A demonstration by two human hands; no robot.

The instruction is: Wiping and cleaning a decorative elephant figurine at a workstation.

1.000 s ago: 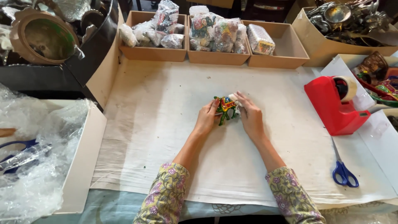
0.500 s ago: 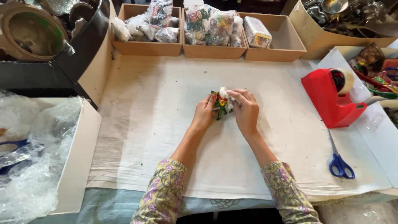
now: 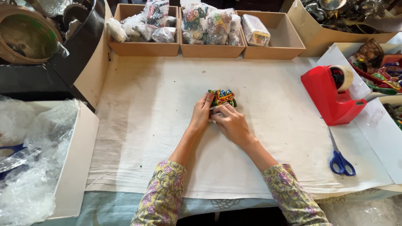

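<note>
A small, brightly painted figurine (image 3: pixel 222 97), green with red and yellow, stands on the white cloth (image 3: pixel 142 125) at the table's middle. My left hand (image 3: pixel 202 114) presses against its left side with fingers pointing up. My right hand (image 3: pixel 229 121) covers its lower front, fingers curled over a bit of white material under it. Both sleeves are yellow with a floral print.
Three open cardboard boxes (image 3: pixel 144 48) along the back hold wrapped packets. A red tape dispenser (image 3: pixel 331 96) stands at the right, blue-handled scissors (image 3: pixel 341 161) near the right front edge. Bubble wrap (image 3: pixel 25 167) fills a white box at the left. Metalware sits in a back-left bin.
The figurine has been turned and now sits more exposed above my hands. My right hand has slid down to its lower front, and the view has shifted slightly.
</note>
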